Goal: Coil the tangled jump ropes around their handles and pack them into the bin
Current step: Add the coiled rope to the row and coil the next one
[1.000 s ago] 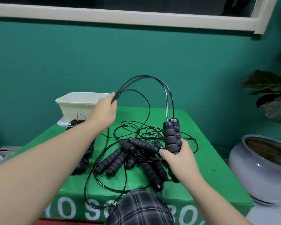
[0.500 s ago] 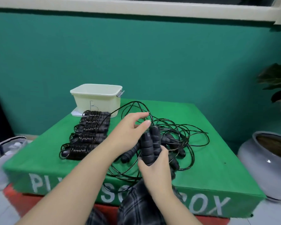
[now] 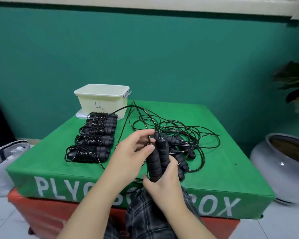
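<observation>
My right hand (image 3: 164, 184) grips a pair of black ribbed handles (image 3: 158, 158), held upright side by side above the green box's front edge. My left hand (image 3: 134, 149) pinches the thin black rope (image 3: 149, 139) right where it leaves the handle tops. Behind the hands lies a tangle of loose ropes (image 3: 185, 133) with several more handles (image 3: 179, 152) in it. To the left, a row of several coiled jump ropes (image 3: 93, 140) lies on the box. A cream bin (image 3: 103, 99) marked with a letter stands at the back left.
The green padded plyo box (image 3: 223, 171) sits on a red one (image 3: 41, 214). A grey plant pot (image 3: 283, 163) stands on the floor at the right, a pale bag (image 3: 5, 157) at the left. Plaid-clad knees show below my hands.
My left hand came down from holding the rope loop high and now pinches the rope at the handle tops. The view shifted, showing the coiled row and the bin.
</observation>
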